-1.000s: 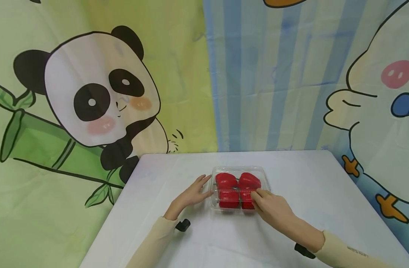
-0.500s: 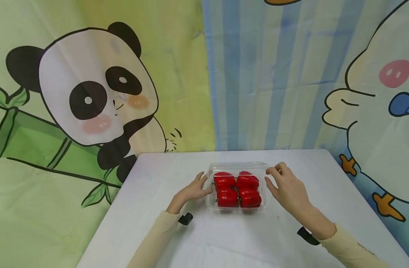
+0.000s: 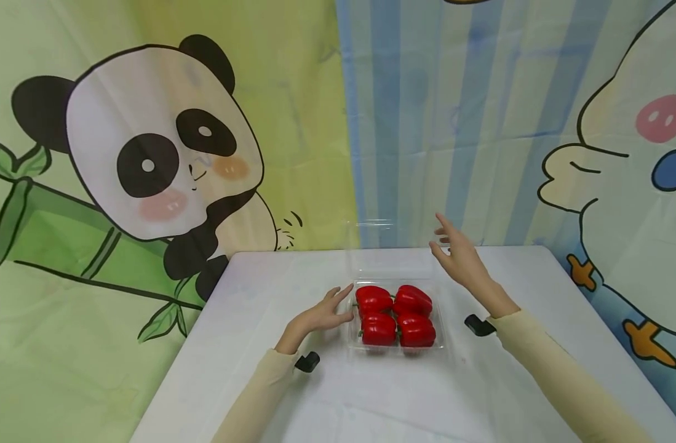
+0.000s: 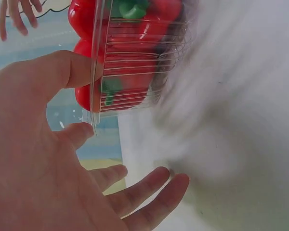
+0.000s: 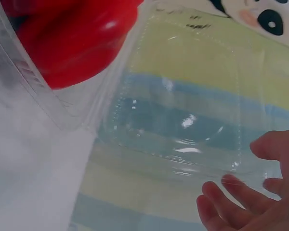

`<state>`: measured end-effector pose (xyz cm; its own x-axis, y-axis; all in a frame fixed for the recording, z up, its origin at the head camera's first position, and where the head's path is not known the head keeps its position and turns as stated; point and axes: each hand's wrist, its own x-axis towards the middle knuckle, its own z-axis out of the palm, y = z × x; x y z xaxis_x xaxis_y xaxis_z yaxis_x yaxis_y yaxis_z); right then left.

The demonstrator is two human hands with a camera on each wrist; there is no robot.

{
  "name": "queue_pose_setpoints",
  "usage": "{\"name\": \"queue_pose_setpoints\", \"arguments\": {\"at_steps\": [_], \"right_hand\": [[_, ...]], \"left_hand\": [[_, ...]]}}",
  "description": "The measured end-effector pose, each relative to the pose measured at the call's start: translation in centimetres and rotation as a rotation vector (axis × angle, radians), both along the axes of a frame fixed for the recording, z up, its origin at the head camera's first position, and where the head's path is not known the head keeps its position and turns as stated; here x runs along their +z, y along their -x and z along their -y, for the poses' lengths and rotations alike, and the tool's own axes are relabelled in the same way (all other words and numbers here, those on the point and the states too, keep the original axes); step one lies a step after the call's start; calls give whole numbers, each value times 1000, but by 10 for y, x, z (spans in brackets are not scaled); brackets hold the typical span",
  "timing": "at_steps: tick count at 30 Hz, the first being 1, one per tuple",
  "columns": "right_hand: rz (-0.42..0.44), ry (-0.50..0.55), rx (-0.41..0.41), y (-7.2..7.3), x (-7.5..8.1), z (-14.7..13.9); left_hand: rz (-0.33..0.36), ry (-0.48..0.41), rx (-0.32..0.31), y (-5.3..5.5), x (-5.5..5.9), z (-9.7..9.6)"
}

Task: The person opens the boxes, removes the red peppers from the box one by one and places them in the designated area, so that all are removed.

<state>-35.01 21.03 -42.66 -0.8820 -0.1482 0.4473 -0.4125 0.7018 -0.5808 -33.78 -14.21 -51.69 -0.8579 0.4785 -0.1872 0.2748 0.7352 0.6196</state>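
Note:
A clear plastic clamshell box (image 4: 130, 62) stands on the table with several shiny red bell peppers (image 3: 417, 330) in it, their stems green. Its see-through lid (image 5: 183, 125) is swung up behind the peppers and stands roughly upright. My left hand (image 3: 320, 315) is at the box's left side; the thumb and one fingertip touch the rim, while the other fingers spread loosely. Beside the raised lid's free edge is my right hand (image 3: 462, 258), fingers apart and slightly bent, with the fingertips right at that edge in the right wrist view.
The white table (image 3: 282, 394) runs out to a back edge just behind the box. A printed cloth with a panda (image 3: 166, 147) and blue stripes hangs beyond it. A small black device (image 3: 307, 362) is on the left wrist, another (image 3: 479, 325) on the right.
My right hand has moved from the box's front right up and back, and the lid has swung up from over the peppers. My left hand has stayed at the left side.

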Motion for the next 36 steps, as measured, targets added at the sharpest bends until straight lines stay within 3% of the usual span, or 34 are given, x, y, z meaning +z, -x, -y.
{"name": "queue_pose_setpoints", "arguments": {"at_steps": [5, 9, 17, 19, 26, 36], "right_hand": [[61, 60, -20, 33, -16, 5], [161, 80, -9, 50, -32, 3], [499, -27, 44, 66, -73, -6], [549, -32, 52, 68, -80, -8], [596, -11, 51, 70, -89, -9], [569, -110, 23, 69, -93, -8]], "left_hand": [[9, -3, -11, -3, 1, 2], [11, 18, -24, -6, 1, 3], [7, 37, -60, -8, 1, 6], [13, 39, -68, -8, 1, 7], [33, 37, -74, -8, 3, 8], [46, 22, -84, -7, 4, 7]]}}
